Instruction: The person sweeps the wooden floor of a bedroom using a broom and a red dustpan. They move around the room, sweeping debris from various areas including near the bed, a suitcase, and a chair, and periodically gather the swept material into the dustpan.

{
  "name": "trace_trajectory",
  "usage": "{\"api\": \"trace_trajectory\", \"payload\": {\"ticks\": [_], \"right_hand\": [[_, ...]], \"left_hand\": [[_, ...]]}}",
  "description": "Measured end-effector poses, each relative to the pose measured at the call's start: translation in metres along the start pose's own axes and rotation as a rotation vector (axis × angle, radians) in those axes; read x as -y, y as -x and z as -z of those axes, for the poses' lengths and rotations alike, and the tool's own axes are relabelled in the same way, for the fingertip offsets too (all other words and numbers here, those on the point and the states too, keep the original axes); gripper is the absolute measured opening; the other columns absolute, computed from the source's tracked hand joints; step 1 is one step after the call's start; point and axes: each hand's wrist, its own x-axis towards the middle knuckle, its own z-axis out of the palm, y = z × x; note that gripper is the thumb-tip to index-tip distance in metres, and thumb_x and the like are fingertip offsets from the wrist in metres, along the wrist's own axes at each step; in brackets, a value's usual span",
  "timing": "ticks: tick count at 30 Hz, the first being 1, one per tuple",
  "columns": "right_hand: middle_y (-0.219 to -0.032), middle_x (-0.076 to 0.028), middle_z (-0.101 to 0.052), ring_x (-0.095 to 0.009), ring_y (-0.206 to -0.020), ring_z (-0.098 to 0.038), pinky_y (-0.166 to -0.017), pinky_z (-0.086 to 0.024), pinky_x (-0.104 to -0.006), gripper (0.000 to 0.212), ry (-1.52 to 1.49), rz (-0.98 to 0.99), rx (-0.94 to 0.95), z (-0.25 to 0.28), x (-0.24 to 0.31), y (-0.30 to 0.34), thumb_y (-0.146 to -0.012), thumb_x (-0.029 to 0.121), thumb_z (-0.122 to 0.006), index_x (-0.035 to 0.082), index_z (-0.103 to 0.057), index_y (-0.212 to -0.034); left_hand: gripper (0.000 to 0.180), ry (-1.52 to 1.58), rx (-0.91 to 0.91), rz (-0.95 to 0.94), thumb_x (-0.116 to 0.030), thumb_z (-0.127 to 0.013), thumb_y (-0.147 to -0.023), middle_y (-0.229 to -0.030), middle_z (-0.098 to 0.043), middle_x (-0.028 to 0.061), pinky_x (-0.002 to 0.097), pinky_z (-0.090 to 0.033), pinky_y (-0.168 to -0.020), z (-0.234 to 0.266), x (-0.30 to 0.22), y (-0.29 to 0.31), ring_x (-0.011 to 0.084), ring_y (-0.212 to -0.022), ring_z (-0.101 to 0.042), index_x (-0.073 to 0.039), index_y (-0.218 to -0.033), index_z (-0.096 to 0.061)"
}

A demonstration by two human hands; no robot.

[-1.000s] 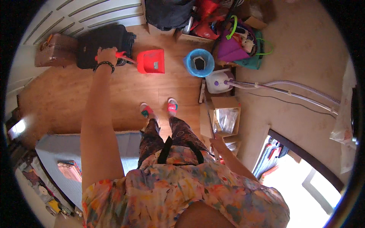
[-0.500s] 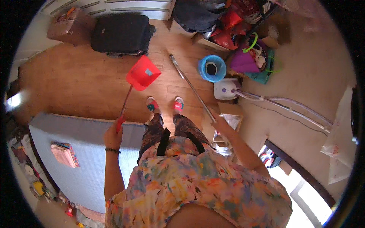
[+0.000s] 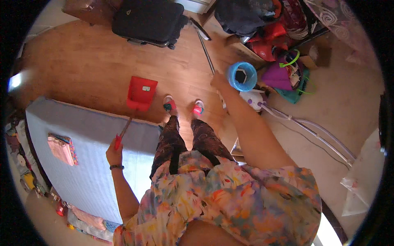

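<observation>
My left hand (image 3: 115,152) is closed round the handle of a long-handled red dustpan (image 3: 140,92). The pan hangs over the wood floor, just past the edge of the bed. Out ahead and to the right, my right hand (image 3: 219,81) grips the pole of a broom (image 3: 205,50). The broom's dark head (image 3: 200,28) reaches the floor between the black suitcase and the cardboard boxes. A bin lined with a blue bag (image 3: 251,81) stands just right of my right hand, with something dark inside.
A black suitcase (image 3: 148,21) stands at the far side. To the right are a purple bag (image 3: 279,76), a white floor appliance (image 3: 251,99) and its hose (image 3: 305,124). The bed (image 3: 90,135) with folded cloths (image 3: 61,148) fills the left.
My right arm has stretched forward, carrying the broom head farther away toward the suitcase and boxes. The dustpan has shifted nearer and a little left, and its pan has turned straighter.
</observation>
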Motion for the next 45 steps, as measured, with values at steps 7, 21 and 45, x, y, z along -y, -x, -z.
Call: {"api": "trace_trajectory", "payload": {"ticks": [7, 21, 45], "right_hand": [[-0.066, -0.009, -0.050, -0.020, -0.055, -0.050, -0.045, -0.043, -0.0340, 0.048, -0.257, 0.009, 0.267, 0.046, -0.138, 0.133, -0.073, 0.007, -0.051, 0.007, -0.040, -0.119], [-0.055, -0.003, -0.045, -0.014, -0.039, -0.043, -0.034, -0.037, -0.0289, 0.028, -0.430, -0.066, 0.235, -0.069, -0.125, 0.134, -0.077, 0.012, -0.050, 0.007, -0.046, -0.104], [-0.057, -0.003, -0.045, -0.015, -0.045, -0.045, -0.038, -0.038, -0.0283, 0.017, -0.774, 0.059, 0.779, -0.135, 0.076, 0.153, -0.079, 0.015, -0.050, 0.007, -0.048, -0.094]], "left_hand": [[0.042, 0.346, 0.288, 0.384, -0.012, -0.058, -0.073, -0.086, -0.063, 0.0113, 0.0271, -0.047, -0.057, -0.010, -0.003, -0.012, 0.0169, -0.066, -0.060, -0.008, -0.114, -0.051], [0.039, 0.170, -0.002, 0.040, -0.013, -0.055, -0.078, -0.088, -0.062, 0.0090, 0.0256, -0.046, -0.065, -0.075, 0.009, 0.020, 0.0133, -0.073, -0.058, -0.006, -0.115, -0.050], [0.040, 0.735, -0.372, 0.637, -0.017, -0.059, -0.075, -0.076, -0.059, 0.0077, 0.0210, -0.043, -0.053, 0.016, -0.019, 0.089, 0.0103, -0.060, -0.053, 0.002, -0.109, -0.052]]}}
